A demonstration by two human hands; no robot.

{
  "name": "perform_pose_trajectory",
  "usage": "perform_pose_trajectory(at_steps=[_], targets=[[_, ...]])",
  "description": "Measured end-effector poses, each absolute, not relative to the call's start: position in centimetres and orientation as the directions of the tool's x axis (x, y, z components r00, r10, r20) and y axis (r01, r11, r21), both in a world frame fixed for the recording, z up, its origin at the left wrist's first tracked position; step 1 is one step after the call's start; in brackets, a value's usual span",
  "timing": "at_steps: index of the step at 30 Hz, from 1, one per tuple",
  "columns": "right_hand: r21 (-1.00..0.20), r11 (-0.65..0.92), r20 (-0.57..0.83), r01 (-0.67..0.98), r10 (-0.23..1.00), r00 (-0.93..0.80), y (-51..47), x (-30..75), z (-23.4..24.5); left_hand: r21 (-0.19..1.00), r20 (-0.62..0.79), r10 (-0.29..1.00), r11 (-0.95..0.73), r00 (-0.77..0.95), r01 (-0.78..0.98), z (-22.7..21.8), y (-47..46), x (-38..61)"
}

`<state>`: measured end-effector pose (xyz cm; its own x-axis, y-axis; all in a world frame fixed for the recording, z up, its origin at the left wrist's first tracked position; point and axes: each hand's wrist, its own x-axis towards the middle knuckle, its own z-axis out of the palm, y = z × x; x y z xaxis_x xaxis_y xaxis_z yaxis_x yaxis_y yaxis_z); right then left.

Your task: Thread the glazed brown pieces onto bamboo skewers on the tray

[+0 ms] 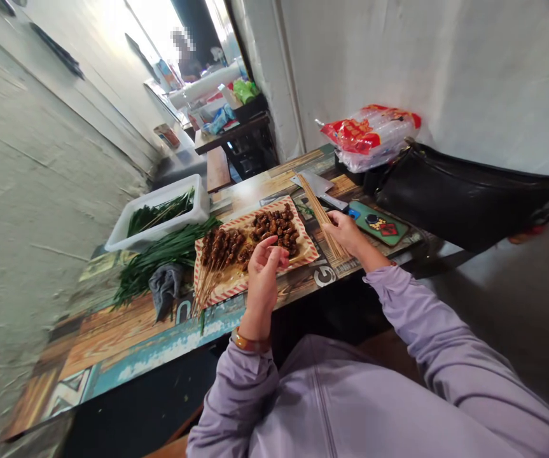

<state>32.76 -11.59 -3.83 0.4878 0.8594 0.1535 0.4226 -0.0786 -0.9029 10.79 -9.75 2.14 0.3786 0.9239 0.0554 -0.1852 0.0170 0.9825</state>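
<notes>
A paper-lined tray (306, 254) with a red-striped border lies on the table in front of me. Loose dark brown glazed pieces of food (278, 224) are heaped on its right part. Finished skewers (221, 247) of the same food lie side by side on its left, sticks pointing toward me. Over the tray's near edge is my left hand (263, 270), its fingers loosely bent and apart, with nothing visible in them. My right hand (345, 232) has its fingers on a bundle of bare bamboo skewers (313, 202) right of the tray; some fingers are hidden.
Left of the tray are long green leaves (159, 261), a grey cloth (165, 287) and a white tub (154, 191) of greens. A cleaver (316, 183), a green phone (379, 222), a black bag (465, 191) and a red-and-clear plastic package (372, 133) lie rightward. A person (188, 60) is far behind.
</notes>
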Motion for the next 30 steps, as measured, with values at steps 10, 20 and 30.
perform_pose_trajectory(at_steps=[10,20,30], targets=[[-0.914,0.188,-0.013,-0.36,0.872,0.488,-11.7,31.5,-3.0,0.944,0.242,0.88,-0.31,0.408,0.11,1.2,-10.5,14.4],[-0.896,0.247,0.056,-0.369,0.887,0.459,-12.1,31.9,-3.5,0.876,0.238,0.838,-0.404,0.491,0.265,0.0,-11.0,15.5],[-0.904,0.254,0.095,-0.343,0.903,0.419,-12.1,32.0,-3.8,0.892,0.193,0.853,-0.358,0.484,0.275,0.0,-11.3,16.1]])
